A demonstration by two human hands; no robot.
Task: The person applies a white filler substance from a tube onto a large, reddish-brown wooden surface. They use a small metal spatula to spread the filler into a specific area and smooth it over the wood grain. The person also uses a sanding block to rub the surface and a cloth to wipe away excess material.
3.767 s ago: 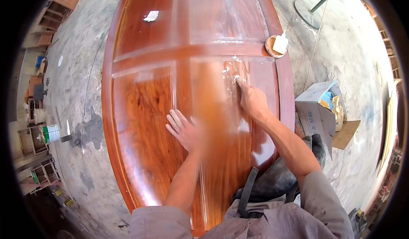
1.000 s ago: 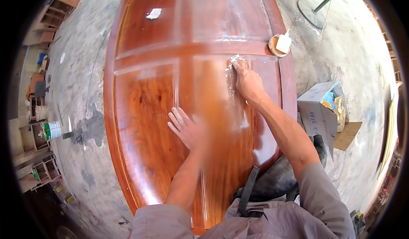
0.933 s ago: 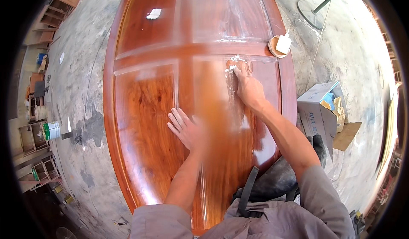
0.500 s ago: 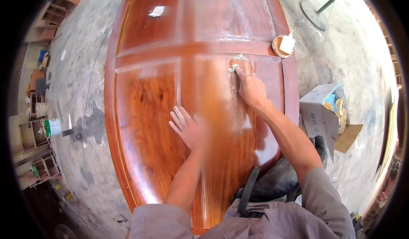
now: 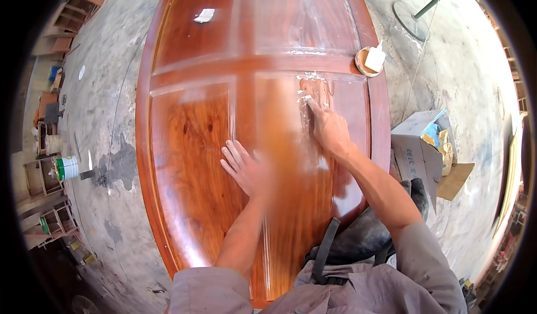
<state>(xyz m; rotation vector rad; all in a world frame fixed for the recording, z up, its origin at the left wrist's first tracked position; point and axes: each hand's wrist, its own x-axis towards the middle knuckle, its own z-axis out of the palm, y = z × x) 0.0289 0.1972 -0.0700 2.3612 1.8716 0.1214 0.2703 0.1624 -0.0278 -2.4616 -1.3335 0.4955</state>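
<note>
A glossy red-brown panelled wooden door [image 5: 196, 140] lies flat before me. My left hand [image 5: 244, 168] rests palm down with fingers outstretched beside its middle rail. On the upper part of the right lower panel, my right hand [image 5: 331, 132] presses its fingertips to the surface, the other fingers curled in. Small white flakes [image 5: 306, 77] and wet-looking streaks [image 5: 321, 90] lie around and beyond those fingertips. A bit of white shows at the tip of the index finger; whether it is held or stuck there, I cannot make out. A blur covers the door's middle.
On the door's right edge sits a round dish [image 5: 361, 68] with a white squarish container [image 5: 374, 60]. An open cardboard box [image 5: 417, 146] stands on the floor at right, below a round metal base [image 5: 411, 20]. A white scrap [image 5: 205, 15] lies on the far left panel; a paint bucket [image 5: 67, 168] stands left.
My right hand has drawn slightly toward me across the panel, baring more streaks and flakes beyond the fingertips. The left hand stays in place on the door.
</note>
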